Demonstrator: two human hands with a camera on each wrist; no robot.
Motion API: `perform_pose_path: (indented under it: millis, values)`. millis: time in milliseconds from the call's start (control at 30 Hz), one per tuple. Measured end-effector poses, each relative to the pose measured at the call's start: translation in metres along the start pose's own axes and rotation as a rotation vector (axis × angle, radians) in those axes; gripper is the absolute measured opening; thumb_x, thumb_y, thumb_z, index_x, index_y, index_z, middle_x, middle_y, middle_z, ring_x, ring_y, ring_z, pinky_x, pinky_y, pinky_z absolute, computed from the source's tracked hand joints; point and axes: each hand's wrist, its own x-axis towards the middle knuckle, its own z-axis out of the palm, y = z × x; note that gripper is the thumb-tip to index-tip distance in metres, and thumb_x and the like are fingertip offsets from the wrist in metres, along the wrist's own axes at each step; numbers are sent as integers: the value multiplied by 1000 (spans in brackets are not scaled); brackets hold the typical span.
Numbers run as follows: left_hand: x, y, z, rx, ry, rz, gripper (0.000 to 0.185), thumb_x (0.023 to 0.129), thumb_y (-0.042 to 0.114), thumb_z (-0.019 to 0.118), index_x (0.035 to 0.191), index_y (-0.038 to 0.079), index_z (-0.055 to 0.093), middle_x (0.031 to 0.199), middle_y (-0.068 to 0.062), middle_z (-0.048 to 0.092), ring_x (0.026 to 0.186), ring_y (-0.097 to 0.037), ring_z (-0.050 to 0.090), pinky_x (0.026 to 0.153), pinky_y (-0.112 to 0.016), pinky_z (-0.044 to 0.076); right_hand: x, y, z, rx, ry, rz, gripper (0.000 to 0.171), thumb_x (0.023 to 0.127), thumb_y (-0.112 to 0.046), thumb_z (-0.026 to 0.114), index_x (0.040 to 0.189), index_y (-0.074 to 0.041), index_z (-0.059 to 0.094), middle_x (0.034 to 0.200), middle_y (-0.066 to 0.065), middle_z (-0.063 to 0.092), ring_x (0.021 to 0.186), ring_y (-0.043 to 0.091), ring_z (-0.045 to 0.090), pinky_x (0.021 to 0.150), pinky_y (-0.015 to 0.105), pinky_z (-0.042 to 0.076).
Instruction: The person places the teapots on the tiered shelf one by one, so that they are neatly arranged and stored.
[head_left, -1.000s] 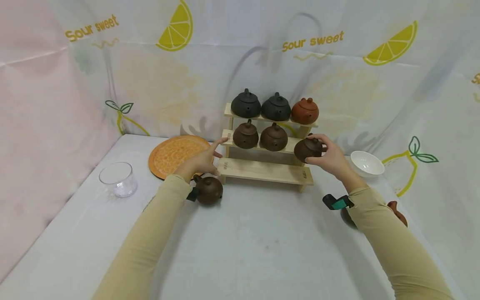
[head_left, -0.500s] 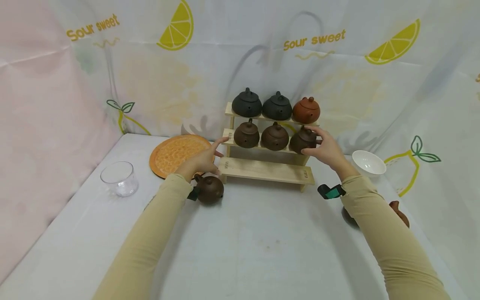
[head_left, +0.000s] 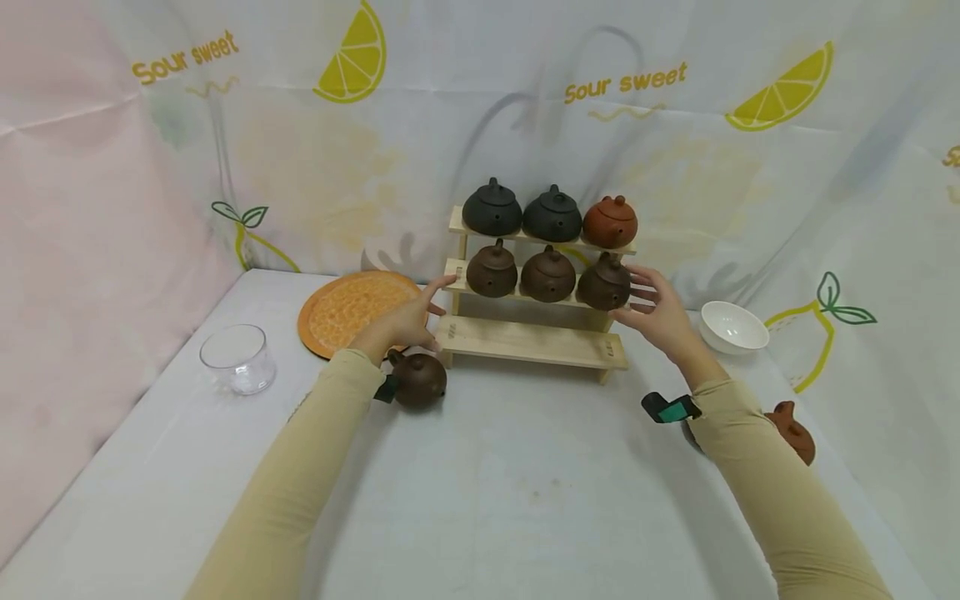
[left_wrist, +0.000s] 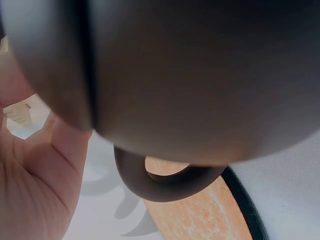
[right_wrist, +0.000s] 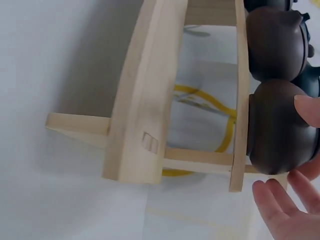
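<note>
A tiered wooden stand (head_left: 525, 340) holds several small teapots. On its middle step, the dark brown teapot at the right end (head_left: 603, 285) sits upright beside two other brown teapots (head_left: 548, 275). My right hand (head_left: 662, 313) is just right of that end pot, fingers spread and not wrapped round it. In the right wrist view the thumb overlaps the pot's side (right_wrist: 280, 130); whether it touches is unclear. My left hand (head_left: 401, 323) rests against the stand's left end, index finger extended to the middle step. Below that hand a brown teapot (head_left: 420, 382) stands on the table, filling much of the left wrist view.
Two black teapots (head_left: 491, 208) and a reddish one (head_left: 611, 223) stand on the top step. Leftward are a round orange mat (head_left: 352, 304) and a glass cup (head_left: 238, 358). A white bowl (head_left: 733, 327) and a reddish-brown teapot (head_left: 797, 437), partly behind the right sleeve, stand right.
The right hand set the dark brown teapot onto the right end of the middle step, then let go, its fingers spreading and drawing back rightward. The left hand stayed at the stand.
</note>
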Motion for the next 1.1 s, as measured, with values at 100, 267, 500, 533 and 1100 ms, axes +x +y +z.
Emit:
perform_pose_path:
  millis: [100,267,500,533,1100]
  values:
    - [0,1,0,-3,1,-8,113,70,-17,70,149,27,2,135,-27,40,67,-24,53,58,-28,44,-13,3,-1,18,29,-3,68,80,3,69,138,1,35,132,25,39,120,39,40,97,50,35]
    - [0,2,0,-8,5,-18,114,70,-17,71,149,29,2,136,-27,39,66,-23,52,58,-28,43,-33,4,-2,-5,66,-31,62,81,0,70,134,3,38,127,17,44,116,31,44,95,43,39]
    - [1,0,0,-24,4,-21,114,70,-18,70,149,30,2,137,-27,37,64,-23,52,57,-28,44,-58,7,-7,-25,118,-66,56,78,4,71,127,6,44,122,3,48,106,3,46,87,20,43]
    - [1,0,1,-24,4,-23,114,70,-17,70,148,30,2,137,-27,38,64,-22,52,57,-28,43,-63,8,-8,-33,123,-62,56,78,3,72,127,7,44,121,1,49,105,2,46,86,17,43]
    - [1,0,3,-54,13,-15,113,69,-20,69,149,28,4,137,-27,37,85,-32,56,56,-27,43,-132,29,-31,-193,229,10,45,80,-2,72,119,6,52,112,-14,47,99,-8,47,81,9,41]
